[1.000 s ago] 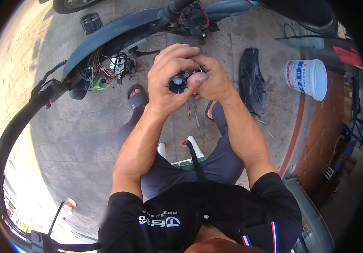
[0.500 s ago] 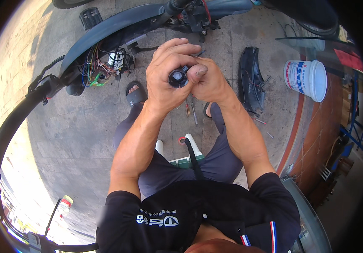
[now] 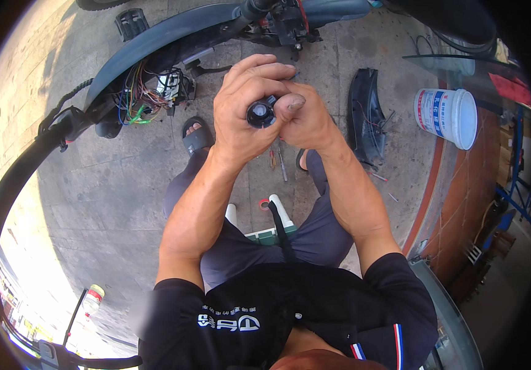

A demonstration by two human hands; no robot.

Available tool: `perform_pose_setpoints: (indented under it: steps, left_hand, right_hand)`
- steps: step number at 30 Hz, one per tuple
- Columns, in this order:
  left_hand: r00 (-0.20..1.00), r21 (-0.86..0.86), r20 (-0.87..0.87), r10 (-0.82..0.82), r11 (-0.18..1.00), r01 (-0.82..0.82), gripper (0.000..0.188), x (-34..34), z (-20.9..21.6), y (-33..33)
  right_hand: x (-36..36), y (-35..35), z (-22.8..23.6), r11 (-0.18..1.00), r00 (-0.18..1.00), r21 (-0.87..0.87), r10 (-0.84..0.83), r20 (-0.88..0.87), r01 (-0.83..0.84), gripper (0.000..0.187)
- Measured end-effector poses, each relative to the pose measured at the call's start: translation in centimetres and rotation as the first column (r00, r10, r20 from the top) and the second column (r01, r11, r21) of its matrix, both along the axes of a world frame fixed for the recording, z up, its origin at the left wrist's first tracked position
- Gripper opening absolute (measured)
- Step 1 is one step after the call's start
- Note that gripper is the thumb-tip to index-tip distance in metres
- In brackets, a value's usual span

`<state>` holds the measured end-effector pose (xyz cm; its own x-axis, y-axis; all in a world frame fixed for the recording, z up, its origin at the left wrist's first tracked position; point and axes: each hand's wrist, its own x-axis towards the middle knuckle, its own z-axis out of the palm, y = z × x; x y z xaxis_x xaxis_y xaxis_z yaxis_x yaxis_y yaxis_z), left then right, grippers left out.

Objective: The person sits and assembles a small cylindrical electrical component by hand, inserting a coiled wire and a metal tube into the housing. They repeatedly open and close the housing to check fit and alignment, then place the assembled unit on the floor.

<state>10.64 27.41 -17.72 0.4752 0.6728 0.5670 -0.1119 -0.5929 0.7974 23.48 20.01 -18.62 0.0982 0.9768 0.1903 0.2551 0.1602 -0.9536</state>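
Note:
Held up in front of me, a black cylindrical part point(image 3: 261, 113) shows its round, hollow end with a pale disc inside. My left hand point(image 3: 238, 111) is closed around it, with fingers curled over the far side and the thumb along the near rim. Pressed against it from the right is my right hand point(image 3: 310, 117), also closed. Its fingers are mostly hidden behind the left hand, so what they grip is not visible. Beyond the hands, a dark vehicle frame point(image 3: 154, 40) has a bundle of coloured wires point(image 3: 139, 98) hanging from it.
A curved black panel point(image 3: 366, 114) lies on the paving to the right, near a white bucket point(image 3: 467, 120) on its side. Screwdrivers point(image 3: 283, 166) lie between my feet. A roll of red tape point(image 3: 264, 204) rests by the green-and-white stool point(image 3: 282, 213) under me. Black handlebar tubing point(image 3: 6, 185) curves along the left.
Hardly anything differs. Both hands keep the same grip on the black part, and the view has shifted very slightly.

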Motion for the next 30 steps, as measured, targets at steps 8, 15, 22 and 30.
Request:
perform_pose_setpoints:
  steps: [8,15,22,30]
  left_hand:
    - [1.000,0.009,-0.004,0.003,1.000,-0.003,0.021,0.1,-0.1,0.0]
    - [1.000,-0.009,0.007,-0.010,1.000,0.011,0.024,0.3,0.4,-0.4]
    - [0.994,0.051,-0.088,0.064,0.997,-0.060,0.020,0.2,0.4,-0.9]
    - [0.964,0.058,-0.150,0.220,0.975,-0.213,0.021,0.5,-0.1,-1.1]
  right_hand:
    - [-0.1,0.0,-0.2,0.998,0.999,-0.048,-0.031,-0.014,0.030,0.027]
    - [0.5,-0.1,-0.5,1.000,0.999,0.015,-0.007,0.046,0.006,0.030]
    - [0.2,-0.4,-0.7,0.993,0.998,-0.103,0.052,0.026,-0.049,0.032]
    - [-0.7,-0.2,-0.7,0.977,0.975,-0.124,0.149,-0.166,-0.170,0.038]
